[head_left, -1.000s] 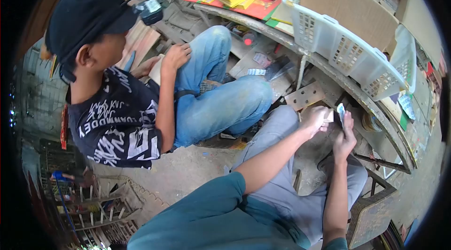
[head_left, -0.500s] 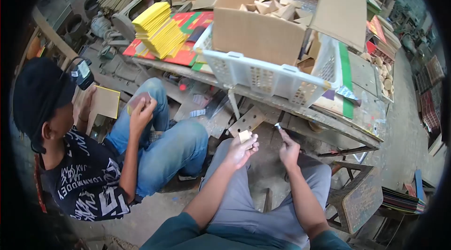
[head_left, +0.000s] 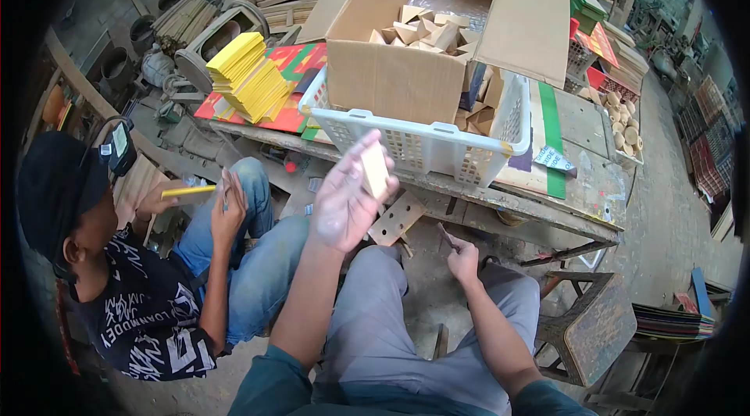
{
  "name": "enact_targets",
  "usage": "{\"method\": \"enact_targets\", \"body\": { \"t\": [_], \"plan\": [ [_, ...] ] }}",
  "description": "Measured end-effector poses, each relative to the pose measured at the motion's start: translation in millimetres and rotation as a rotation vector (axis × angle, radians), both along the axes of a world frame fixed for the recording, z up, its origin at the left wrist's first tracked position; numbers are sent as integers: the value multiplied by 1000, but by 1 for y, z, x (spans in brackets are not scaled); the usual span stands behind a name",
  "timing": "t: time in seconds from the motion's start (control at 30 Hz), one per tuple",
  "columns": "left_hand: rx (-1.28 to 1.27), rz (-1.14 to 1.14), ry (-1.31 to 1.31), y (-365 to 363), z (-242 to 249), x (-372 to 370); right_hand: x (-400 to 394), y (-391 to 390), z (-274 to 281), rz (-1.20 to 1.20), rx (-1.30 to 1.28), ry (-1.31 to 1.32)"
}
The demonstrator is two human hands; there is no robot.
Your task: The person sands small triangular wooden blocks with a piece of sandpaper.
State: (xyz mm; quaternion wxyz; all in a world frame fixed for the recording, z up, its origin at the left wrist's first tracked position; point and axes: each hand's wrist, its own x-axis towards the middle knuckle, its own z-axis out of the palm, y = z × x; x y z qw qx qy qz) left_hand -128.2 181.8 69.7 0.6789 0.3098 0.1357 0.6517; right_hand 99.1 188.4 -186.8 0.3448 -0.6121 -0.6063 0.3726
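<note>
A small pale wooden block (head_left: 376,168) lies against the fingers of the left hand (head_left: 348,201), which is raised, palm up, in front of the white plastic basket (head_left: 426,142); the fingers are loosely curled behind the block rather than clamped round it. The right hand (head_left: 464,259) sits lower, above the grey-trousered knee, closed in a fist on a thin dark tool (head_left: 447,235) whose tip points up and to the left. Between the two hands a flat wooden piece with holes (head_left: 397,218) leans below the table edge. The basket stands on the table (head_left: 582,182) and carries an open cardboard box (head_left: 406,64) filled with similar wooden blocks. To the left on the table lie a stack of yellow sheets (head_left: 246,76) on red and green boards. A seated co-worker in a black cap (head_left: 51,189) holds a yellow-edged board (head_left: 187,191) in both hands.
</note>
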Motion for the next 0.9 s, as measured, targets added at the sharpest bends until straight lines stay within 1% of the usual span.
{"method": "enact_targets", "body": {
  "t": [0.07,0.1,0.17,0.2,0.23,0.3,0.37,0.4,0.43,0.47,0.5,0.57,0.6,0.63,0.7,0.73,0.8,0.87,0.9],
  "plan": [
    [48,111,-95,18,1,-4,2,1,-4,-19,20,32],
    [47,105,-98,26,5,-4,2,0,1,-24,19,29],
    [98,211,-35,42,18,-4,3,-2,14,-13,-113,3],
    [151,190,40,52,20,-10,6,0,2,-14,-99,-7],
    [153,186,36,63,28,-9,7,0,3,-20,-96,-11],
    [207,228,150,83,51,-8,5,2,4,-15,-177,-9],
    [243,222,132,109,69,-6,4,4,-5,-10,-140,-9],
    [223,239,129,124,76,-6,3,7,-13,10,-149,-15],
    [203,256,127,137,83,-6,0,11,-7,30,-158,-21],
    [166,243,122,150,90,-4,0,13,0,29,-233,-18],
    [165,240,120,165,93,-7,0,16,-4,27,-234,-19],
    [143,49,113,195,99,-16,2,23,-17,88,-242,-61],
    [63,149,173,205,106,-9,1,26,-16,105,-258,-39],
    [64,151,171,217,107,-7,0,29,-21,107,-256,-41],
    [45,243,401,239,108,-5,-4,34,-30,130,-268,-120],
    [40,242,397,248,108,-6,-7,35,-30,143,-317,-102],
    [-104,130,480,263,105,-10,-13,35,-28,176,-315,-58],
    [-159,80,459,271,97,-16,-17,33,-32,221,-297,43],
    [-197,37,443,273,95,-18,-18,33,-31,220,-305,48]
  ]
}}
